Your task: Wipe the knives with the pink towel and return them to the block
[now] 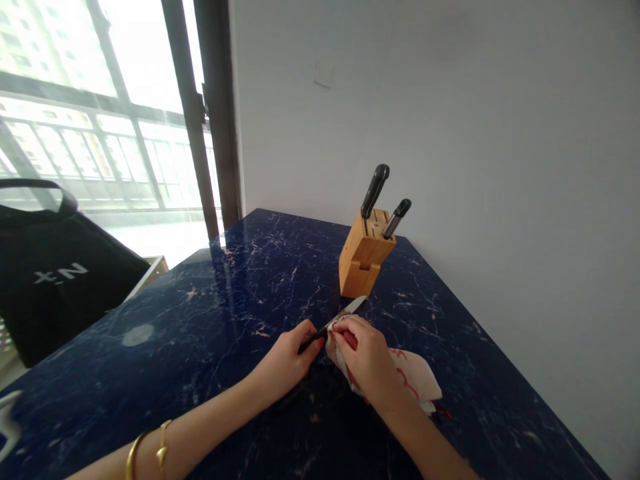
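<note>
My left hand (291,351) is closed around the black handle of a small knife (354,306), whose blade points away from me toward the foot of the knife block. Close beside it, my right hand (364,350) pinches a white cloth with red markings (414,379) against the knife near the handle. The rest of the cloth trails under and behind my right hand on the table. Just beyond the blade tip stands a wooden knife block (361,257). A large black-handled knife (375,191) and a tool with a black and metal handle (397,219) stick up from its slots.
The dark blue marbled table (200,320) reaches to the white wall (450,120) behind the block. At the left, a black bag (65,273) hangs by a large window (100,120). A white object (9,417) is partly visible at the lower left edge.
</note>
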Demonstrator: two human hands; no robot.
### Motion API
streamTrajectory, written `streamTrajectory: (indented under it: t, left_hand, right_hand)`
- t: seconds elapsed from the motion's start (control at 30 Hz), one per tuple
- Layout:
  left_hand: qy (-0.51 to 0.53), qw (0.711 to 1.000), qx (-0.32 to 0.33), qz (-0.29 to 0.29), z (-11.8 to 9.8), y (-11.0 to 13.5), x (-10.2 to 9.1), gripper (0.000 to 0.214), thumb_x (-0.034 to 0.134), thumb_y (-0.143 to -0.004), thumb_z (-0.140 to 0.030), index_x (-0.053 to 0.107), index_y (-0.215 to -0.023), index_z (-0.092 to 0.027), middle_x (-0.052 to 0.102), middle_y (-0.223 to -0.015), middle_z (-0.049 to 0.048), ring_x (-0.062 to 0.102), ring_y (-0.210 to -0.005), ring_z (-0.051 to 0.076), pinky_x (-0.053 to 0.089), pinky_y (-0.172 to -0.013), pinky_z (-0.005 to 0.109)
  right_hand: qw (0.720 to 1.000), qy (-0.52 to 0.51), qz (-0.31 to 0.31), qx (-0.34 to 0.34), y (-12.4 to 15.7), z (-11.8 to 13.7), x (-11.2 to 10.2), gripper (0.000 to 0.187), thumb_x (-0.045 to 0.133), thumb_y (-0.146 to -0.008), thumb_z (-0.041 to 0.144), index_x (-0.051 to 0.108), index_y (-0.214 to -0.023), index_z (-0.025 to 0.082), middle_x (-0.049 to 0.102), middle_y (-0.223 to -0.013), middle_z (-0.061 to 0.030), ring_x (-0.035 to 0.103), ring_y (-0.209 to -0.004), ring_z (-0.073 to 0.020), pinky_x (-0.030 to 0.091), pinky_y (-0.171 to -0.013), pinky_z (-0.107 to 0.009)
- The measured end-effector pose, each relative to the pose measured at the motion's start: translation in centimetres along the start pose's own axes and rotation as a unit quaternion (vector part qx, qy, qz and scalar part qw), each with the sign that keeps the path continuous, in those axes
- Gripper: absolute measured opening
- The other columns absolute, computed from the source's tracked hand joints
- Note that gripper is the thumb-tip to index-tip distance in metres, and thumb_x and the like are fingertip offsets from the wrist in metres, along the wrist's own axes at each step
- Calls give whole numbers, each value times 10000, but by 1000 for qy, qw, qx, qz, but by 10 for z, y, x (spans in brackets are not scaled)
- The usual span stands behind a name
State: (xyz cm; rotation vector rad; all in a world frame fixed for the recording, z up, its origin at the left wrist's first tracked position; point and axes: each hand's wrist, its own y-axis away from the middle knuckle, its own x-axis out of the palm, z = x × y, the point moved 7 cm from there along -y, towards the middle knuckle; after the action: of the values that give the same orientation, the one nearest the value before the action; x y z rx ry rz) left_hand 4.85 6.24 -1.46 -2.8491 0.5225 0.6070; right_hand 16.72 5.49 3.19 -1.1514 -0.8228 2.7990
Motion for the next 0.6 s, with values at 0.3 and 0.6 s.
streamTrajectory:
  t: [0.3,0.6]
  left_hand:
    - [-47,998,30,-8,-8,2,-1,143,391,-831,-286,437,-735,-190,502,-620,-41,448,-566,104,317,-524,204]
    - [-69,997,45,-2,-9,4,1,136,380,-838,-283,438,-752,-196,486,-619,-49,414,-557,98,294,-519,206]
  right_hand:
    - [999,2,-33,30,1,-7,-3,141,440,-763,112,542,-808,199,494,-846,-33,519,-780,-156,438,-731,-298]
    - [995,33,-76,56,-3,-13,-24,83,455,-785,183,536,-771,192,554,-779,-26,531,-751,-158,416,-705,-284]
